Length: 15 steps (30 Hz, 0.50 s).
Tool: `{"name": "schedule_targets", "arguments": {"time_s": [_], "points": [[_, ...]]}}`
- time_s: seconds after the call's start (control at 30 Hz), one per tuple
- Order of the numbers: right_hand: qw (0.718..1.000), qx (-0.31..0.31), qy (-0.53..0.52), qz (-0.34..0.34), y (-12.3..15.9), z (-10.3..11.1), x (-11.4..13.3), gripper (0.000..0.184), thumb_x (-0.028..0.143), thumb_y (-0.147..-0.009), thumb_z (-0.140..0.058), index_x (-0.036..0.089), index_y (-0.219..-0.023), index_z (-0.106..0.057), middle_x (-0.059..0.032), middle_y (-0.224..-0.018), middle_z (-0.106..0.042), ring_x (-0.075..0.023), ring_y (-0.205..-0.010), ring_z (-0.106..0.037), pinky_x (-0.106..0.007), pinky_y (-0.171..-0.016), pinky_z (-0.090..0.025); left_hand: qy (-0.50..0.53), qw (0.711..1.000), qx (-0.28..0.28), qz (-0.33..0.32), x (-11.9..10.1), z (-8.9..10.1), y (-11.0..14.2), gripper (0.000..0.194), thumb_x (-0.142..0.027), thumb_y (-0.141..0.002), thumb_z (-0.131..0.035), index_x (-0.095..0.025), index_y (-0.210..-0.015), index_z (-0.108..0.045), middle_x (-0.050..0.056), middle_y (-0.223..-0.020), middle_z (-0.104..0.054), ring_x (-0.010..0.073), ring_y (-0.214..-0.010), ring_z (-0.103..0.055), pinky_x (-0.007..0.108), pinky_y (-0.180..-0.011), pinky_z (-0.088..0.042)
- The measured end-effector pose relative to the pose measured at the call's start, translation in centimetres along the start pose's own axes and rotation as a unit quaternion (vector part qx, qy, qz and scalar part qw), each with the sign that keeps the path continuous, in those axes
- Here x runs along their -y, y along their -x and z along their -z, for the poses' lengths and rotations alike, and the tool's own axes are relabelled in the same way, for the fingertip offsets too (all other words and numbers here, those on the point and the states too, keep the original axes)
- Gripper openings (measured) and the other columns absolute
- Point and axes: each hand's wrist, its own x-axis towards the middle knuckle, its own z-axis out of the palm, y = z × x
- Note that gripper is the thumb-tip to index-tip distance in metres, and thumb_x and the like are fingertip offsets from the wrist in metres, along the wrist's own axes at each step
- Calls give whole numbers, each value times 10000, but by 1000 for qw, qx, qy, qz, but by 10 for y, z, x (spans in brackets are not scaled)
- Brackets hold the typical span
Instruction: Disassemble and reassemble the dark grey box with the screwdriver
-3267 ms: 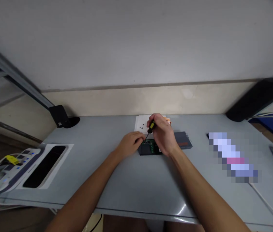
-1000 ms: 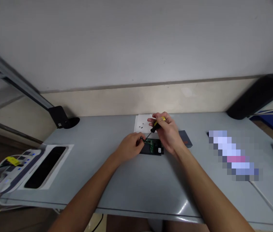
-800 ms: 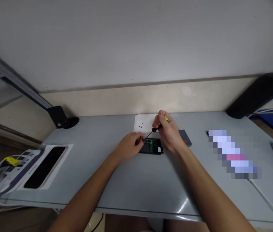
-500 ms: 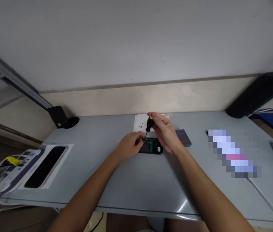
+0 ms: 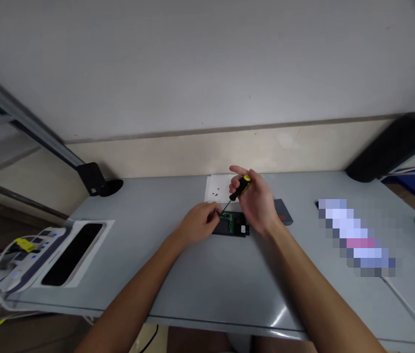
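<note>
My right hand (image 5: 258, 201) is closed around the black-and-yellow handle of a screwdriver (image 5: 242, 187), its index finger stretched out to the left. The shaft slants down and left, and the tip is at the far left part of an opened black device (image 5: 243, 220) with a green circuit board. My left hand (image 5: 200, 221) is closed at the device's left end, thumb and fingers near the screwdriver tip. Whether a small part sits between those fingers is hidden. Behind the device lies a white sheet (image 5: 210, 186) with several tiny dark screws (image 5: 216, 194).
A dark grey flat panel (image 5: 283, 211) lies right of the device, partly behind my right hand. On the left are a phone (image 5: 73, 255) on white paper and a power strip (image 5: 38, 257) with cables. A blurred-out screen (image 5: 354, 235) with a white cable lies at right.
My right hand has turned and opened its index finger; the screwdriver has gone from nearly upright to leaning right. The left hand stays at the device. The view has shifted slightly.
</note>
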Motion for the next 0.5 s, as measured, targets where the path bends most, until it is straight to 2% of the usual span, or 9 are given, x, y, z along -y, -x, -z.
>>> {"name": "schedule_targets", "arguments": {"time_s": [0.07,0.17,0.3,0.4,0.47,0.5], "points": [[1000,-5,-4,-5,0,1,1,365,548,-760,-763,241,-956,-735,23,-739,-568,-151,-720,-516,-328,-738,-439,1,1000,-3,-5,1,0,0,216,-137,-874,-481,-212,-949,-668,6,-797,-660,180,-706,-592,307,-734,-490],[999,-15,43,13,1,3,1,345,531,-697,-849,253,-841,-706,18,-784,-614,-163,-776,-543,-324,-748,-438,2,1000,-3,-12,1,0,0,230,-137,-877,-476,-212,-974,-670,19,-836,-679,193,-760,-617,318,-763,-499],[997,-43,57,28,3,3,-2,513,533,-614,-932,248,-697,-513,30,-793,-654,-161,-815,-603,-312,-765,-444,4,1000,-4,-13,1,0,-1,227,-144,-883,-461,-210,-973,-659,24,-846,-679,195,-758,-614,324,-761,-491],[995,-51,71,37,1,2,-7,642,604,-644,-908,256,-671,-368,76,-611,-521,-132,-632,-523,-301,-651,-401,5,1000,-2,-14,1,0,0,202,-149,-888,-463,-213,-943,-647,18,-827,-669,190,-737,-605,319,-749,-487],[992,-51,104,54,0,3,-9,638,698,-706,-830,264,-676,-363,94,-546,-406,-125,-551,-419,-307,-596,-354,4,1000,1,-14,2,0,0,198,-150,-889,-467,-215,-937,-647,13,-819,-666,186,-726,-602,314,-743,-488],[989,-49,120,64,0,3,-10,610,740,-743,-776,265,-686,-398,88,-553,-401,-129,-555,-409,-313,-600,-355,3,1000,1,-13,2,0,0,199,-149,-889,-469,-217,-938,-650,10,-815,-666,185,-723,-601,312,-741,-489]]}}
